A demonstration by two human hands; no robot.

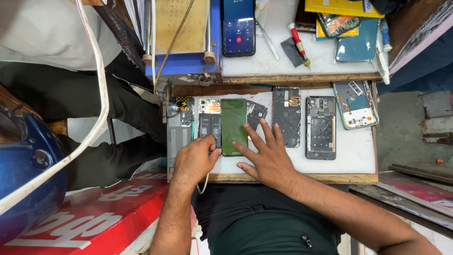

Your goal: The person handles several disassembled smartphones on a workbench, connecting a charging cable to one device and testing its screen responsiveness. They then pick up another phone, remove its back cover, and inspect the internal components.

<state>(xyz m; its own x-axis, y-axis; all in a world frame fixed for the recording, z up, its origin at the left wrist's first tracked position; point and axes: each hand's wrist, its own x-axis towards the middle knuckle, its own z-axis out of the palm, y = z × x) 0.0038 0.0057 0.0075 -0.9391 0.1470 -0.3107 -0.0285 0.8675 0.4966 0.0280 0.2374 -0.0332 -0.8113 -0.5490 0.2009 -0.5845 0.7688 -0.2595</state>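
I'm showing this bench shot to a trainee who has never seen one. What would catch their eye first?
Most likely the two hands at the front edge of the white work board: the left hand pinches at the bottom of an opened phone, while the right hand spreads beside a green-tinted screen panel. Next, the row of stripped phone frames to the right, and a lit phone on the upper shelf.

Up on the back shelf there's a lit phone screen (239, 27), a tall dark-blue rectangle with a red round button near the bottom, and off to its right a flat yellow package (342, 7) lying at the top edge. On the tabletop a dark green screen panel (234, 126) lies upright between the opened phones, and down at the lower left there's a red sign (99, 217) with big white lettering.
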